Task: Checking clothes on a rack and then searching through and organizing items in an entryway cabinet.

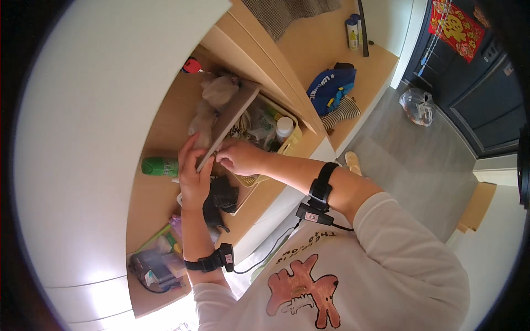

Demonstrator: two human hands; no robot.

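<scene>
My left hand (194,170) grips the near end of a flat, greyish-brown board-like piece (236,115), fingers on one side and thumb on the other. The piece is tilted over a pale yellow basket (298,134). Crumpled translucent plastic bags (220,91) lie along its left side. My right hand (240,158) is over the basket, close to the board's near end, with its fingers curled in; whatever they pinch is hidden. Inside the basket a white-capped bottle (285,127) stands among small packets. A green container (160,166) lies left of my left hand.
Black cloth-like items (223,194) lie on the shelf below my hands. A bin of small items (160,267) is at the lower left. Right of the wooden divider are a blue bag (331,88) and cans (352,32). A filled plastic bag (418,106) rests on the floor by the dark door.
</scene>
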